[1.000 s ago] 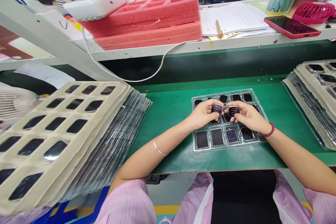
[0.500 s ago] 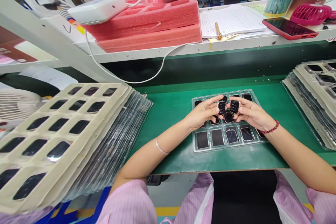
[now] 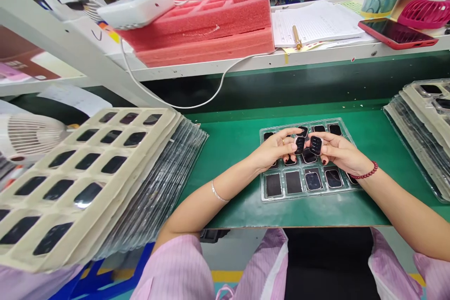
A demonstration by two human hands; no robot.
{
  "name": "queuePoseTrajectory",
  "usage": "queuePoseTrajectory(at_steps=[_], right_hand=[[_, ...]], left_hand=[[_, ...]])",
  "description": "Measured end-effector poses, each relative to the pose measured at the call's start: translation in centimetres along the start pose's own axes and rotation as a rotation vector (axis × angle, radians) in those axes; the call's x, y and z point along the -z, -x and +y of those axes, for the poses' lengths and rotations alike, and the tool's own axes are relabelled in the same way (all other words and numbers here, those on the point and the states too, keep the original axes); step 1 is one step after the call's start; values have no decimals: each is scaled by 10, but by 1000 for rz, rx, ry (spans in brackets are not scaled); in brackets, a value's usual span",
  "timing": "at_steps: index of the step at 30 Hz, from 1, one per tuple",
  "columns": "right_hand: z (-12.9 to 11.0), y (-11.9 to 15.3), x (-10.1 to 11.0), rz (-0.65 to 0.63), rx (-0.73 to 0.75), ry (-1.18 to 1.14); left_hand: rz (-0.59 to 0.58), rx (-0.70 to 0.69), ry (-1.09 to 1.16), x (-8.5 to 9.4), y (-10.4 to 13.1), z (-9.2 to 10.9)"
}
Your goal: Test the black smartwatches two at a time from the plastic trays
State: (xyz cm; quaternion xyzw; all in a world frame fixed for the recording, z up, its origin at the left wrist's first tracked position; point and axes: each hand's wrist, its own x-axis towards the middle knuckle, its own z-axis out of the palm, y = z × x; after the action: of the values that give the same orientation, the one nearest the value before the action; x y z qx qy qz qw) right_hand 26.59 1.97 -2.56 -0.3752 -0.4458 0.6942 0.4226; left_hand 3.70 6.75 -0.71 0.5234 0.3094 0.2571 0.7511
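Each of my hands pinches one small, dark, rounded-square piece that looks like a smartwatch screen. My left hand [image 3: 276,150] is closed on the left watch screen [image 3: 299,145]; my right hand [image 3: 342,152] is closed on the right watch screen [image 3: 315,145]. The two pieces are held side by side, a small gap apart, tilted toward me. Beneath them on the green table lies a clear plastic tray [image 3: 305,196] with similar dark pieces in its pockets. My hands cover part of its middle and right side. Two front-left pockets look flat and dark; I cannot tell what is in them.
At left stands a tall stack of trays [image 3: 105,192], the top one beige with dark screens. Another tray stack [image 3: 415,136] is at right. A shelf behind carries red foam [image 3: 211,28], papers [image 3: 316,23], a pen [image 3: 297,37] and a phone [image 3: 397,33]. A white cable [image 3: 221,84] hangs down.
The view has shifted slightly, so the scene sits a little further right. Both hands still hold the watch screens over the tray, with barely any change in pose.
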Motion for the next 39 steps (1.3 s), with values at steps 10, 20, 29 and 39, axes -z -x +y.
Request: queuePoseTrajectory(at_steps=[10,20,29,39], right_hand=[[-1,0,-2,-9,38,34],[-2,0,-7,2,101,51],[4,0,-5,78,47,100],[7,-2,-15,51,126,306]], left_hand=[[-3,0,-15,1,0,0],[-5,1,-12,1,0,-2],[54,7,-94,0,-2,-2],[85,-41,-236,-8,-3,-9]])
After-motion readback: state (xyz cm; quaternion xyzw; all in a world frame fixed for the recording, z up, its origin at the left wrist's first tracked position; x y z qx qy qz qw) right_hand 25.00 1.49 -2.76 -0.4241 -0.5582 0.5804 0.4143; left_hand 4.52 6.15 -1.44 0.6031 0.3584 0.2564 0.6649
